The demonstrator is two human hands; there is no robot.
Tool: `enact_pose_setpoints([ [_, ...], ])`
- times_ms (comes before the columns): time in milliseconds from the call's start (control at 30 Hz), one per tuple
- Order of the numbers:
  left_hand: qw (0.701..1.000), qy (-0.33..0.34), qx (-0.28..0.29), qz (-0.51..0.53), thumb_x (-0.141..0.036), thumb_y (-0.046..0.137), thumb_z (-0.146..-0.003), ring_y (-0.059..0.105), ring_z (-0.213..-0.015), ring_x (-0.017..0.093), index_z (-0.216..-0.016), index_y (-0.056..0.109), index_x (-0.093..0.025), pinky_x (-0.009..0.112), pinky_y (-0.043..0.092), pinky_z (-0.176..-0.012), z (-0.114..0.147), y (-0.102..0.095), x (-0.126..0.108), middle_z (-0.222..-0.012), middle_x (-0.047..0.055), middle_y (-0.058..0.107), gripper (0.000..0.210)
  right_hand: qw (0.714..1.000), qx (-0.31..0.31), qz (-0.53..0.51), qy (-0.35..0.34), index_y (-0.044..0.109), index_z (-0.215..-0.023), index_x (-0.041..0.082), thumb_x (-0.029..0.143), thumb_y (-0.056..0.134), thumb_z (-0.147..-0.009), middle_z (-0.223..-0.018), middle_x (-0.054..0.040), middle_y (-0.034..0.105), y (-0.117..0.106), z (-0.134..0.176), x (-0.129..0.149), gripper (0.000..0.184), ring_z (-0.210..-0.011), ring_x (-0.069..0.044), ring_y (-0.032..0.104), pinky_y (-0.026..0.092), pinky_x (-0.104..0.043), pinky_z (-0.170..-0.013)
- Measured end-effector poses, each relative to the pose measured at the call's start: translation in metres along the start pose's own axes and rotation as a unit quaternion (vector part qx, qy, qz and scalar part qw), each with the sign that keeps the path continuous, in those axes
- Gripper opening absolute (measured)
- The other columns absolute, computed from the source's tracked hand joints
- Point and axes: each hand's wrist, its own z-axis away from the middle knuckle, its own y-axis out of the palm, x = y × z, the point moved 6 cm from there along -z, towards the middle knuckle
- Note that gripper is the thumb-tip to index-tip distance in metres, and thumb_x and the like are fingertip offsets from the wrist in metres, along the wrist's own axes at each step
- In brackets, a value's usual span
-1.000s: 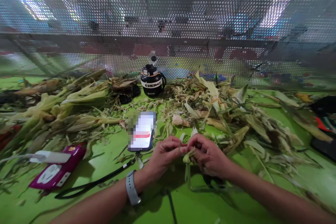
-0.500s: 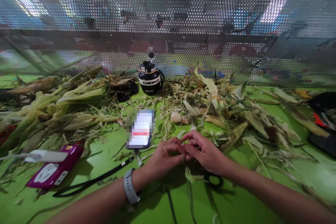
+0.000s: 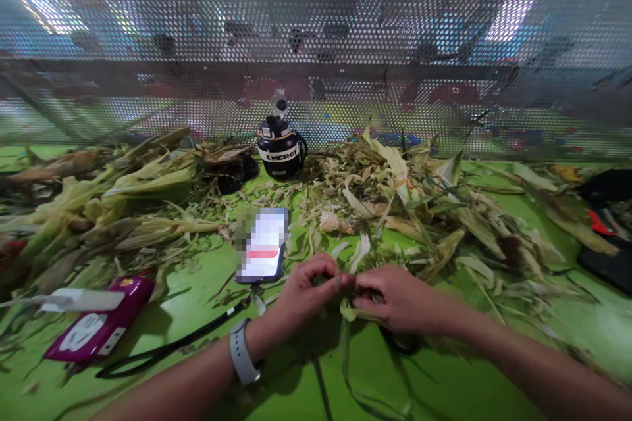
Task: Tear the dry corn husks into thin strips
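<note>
Near the middle of the green table, my left hand [image 3: 310, 286] pinches a strip of corn husk [image 3: 345, 335] between thumb and fingertips. My right hand [image 3: 395, 295] grips the same husk strip just beside it, so the fingertips of both hands nearly touch. A pale end of husk sticks up above the fingers, and a long green strand hangs down toward the table's near side. The exact fold between the fingertips is hidden. Under my right hand lies a dark ring-shaped thing [image 3: 401, 341], partly covered. My left wrist wears a grey watch band [image 3: 243, 352].
A lit phone [image 3: 264, 247] with a black strap lies left of my hands. Beyond it stands a black jug [image 3: 279, 152]. Corn husks are heaped at left [image 3: 148, 184] and right [image 3: 419, 210]. A purple power bank [image 3: 101, 322] is at front left. A perforated metal screen [image 3: 316, 33] closes the back.
My right hand has turned and its fingers have curled lower around the husk. The pale husk end now shows above the fingers, and the hanging strand has shifted slightly.
</note>
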Motion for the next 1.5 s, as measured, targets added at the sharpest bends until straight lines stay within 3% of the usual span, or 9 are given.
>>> enact_pose_setpoints([
  [367,0.991,-0.028,0.084,0.098,-0.038,0.061,-0.082,0.059,-0.087,0.016,-0.08,0.057,-0.016,0.031,0.046,-0.079,-0.005,-0.004,-0.005,-0.097,0.007,0.065,0.022,0.948,0.104,-0.3,0.027,0.062,-0.084,0.016,0.039,0.049,-0.091,-0.068,0.0008,0.059,-0.017,0.002,-0.02,0.027,-0.052,-0.009,0.053,0.042,-0.02,-0.05],
  [533,0.993,-0.038,0.069,0.085,-0.035,0.06,-0.083,0.06,-0.086,0.015,-0.081,0.058,-0.015,0.03,0.049,-0.077,-0.007,-0.01,-0.011,-0.101,0.007,0.065,0.02,0.923,-0.012,-0.383,0.025,0.063,-0.079,0.015,0.038,0.054,-0.088,-0.074,-0.0004,0.059,-0.038,0.002,-0.034,0.027,-0.064,-0.01,0.054,0.044,-0.022,-0.061],
  [733,0.986,-0.024,0.053,0.155,-0.032,0.065,-0.079,0.06,-0.099,0.02,-0.079,0.057,-0.016,0.036,0.053,-0.083,-0.007,-0.014,-0.01,-0.114,0.008,0.06,0.018,0.742,-0.175,-0.647,0.011,0.058,-0.063,0.016,0.028,0.067,-0.076,-0.08,-0.002,0.062,-0.054,-0.002,-0.046,0.02,-0.081,-0.014,0.059,0.049,-0.025,-0.073],
  [833,0.986,-0.029,0.019,0.164,-0.033,0.068,-0.076,0.058,-0.1,0.021,-0.076,0.057,-0.016,0.033,0.054,-0.078,-0.009,-0.018,-0.009,-0.11,0.008,0.06,0.02,0.628,-0.183,-0.756,-0.008,0.05,-0.058,0.017,0.022,0.065,-0.076,-0.055,0.0052,0.048,-0.051,-0.005,-0.047,0.024,-0.058,-0.009,0.053,0.051,-0.026,-0.076],
  [900,0.985,-0.042,-0.031,0.168,-0.031,0.071,-0.074,0.059,-0.087,0.016,-0.072,0.057,-0.016,0.025,0.052,-0.067,-0.011,-0.022,-0.006,-0.101,0.005,0.062,0.02,0.594,-0.181,-0.784,-0.007,0.047,-0.058,0.017,0.018,0.06,-0.078,-0.048,0.0086,0.035,-0.048,-0.006,-0.046,0.025,-0.042,-0.005,0.037,0.048,-0.019,-0.057],
  [1000,0.963,-0.083,-0.094,0.24,-0.024,0.075,-0.07,0.054,-0.066,0.007,-0.072,0.059,-0.017,0.016,0.045,-0.056,-0.01,-0.024,0.003,-0.083,-0.001,0.061,0.018,0.63,-0.171,-0.757,0.007,0.046,-0.058,0.016,0.02,0.056,-0.081,-0.046,0.0091,0.032,-0.038,-0.007,-0.044,0.026,-0.037,-0.004,0.024,0.03,-0.016,-0.039],
  [1100,0.917,-0.153,-0.096,0.357,-0.023,0.075,-0.069,0.052,-0.059,0.004,-0.075,0.06,-0.018,0.014,0.041,-0.052,-0.005,-0.015,0.011,-0.08,-0.004,0.06,0.017,0.741,-0.11,-0.661,0.038,0.047,-0.061,0.017,0.028,0.053,-0.084,-0.048,0.0081,0.036,-0.019,-0.008,-0.038,0.027,-0.039,-0.005,0.027,0.026,-0.018,-0.039],
  [1267,0.891,-0.228,0.031,0.39,-0.023,0.073,-0.072,0.045,-0.048,0.002,-0.077,0.059,-0.015,0.012,0.032,-0.043,0.001,0.007,0.014,-0.072,-0.002,0.06,0.017,0.926,0.016,-0.374,0.053,0.048,-0.067,0.016,0.033,0.049,-0.089,-0.061,0.0046,0.042,-0.008,-0.004,-0.025,0.028,-0.053,-0.008,0.035,0.026,-0.02,-0.049],
  [1500,0.921,-0.231,0.144,0.28,-0.032,0.071,-0.075,0.036,-0.039,0.0,-0.075,0.054,-0.014,0.015,0.02,-0.037,0.0,0.011,0.011,-0.067,-0.002,0.059,0.025,0.978,-0.003,-0.206,0.022,0.041,-0.068,0.018,0.035,0.037,-0.094,-0.066,0.0037,0.038,-0.037,0.0,-0.022,0.031,-0.061,-0.011,0.036,0.029,-0.024,-0.056],
])
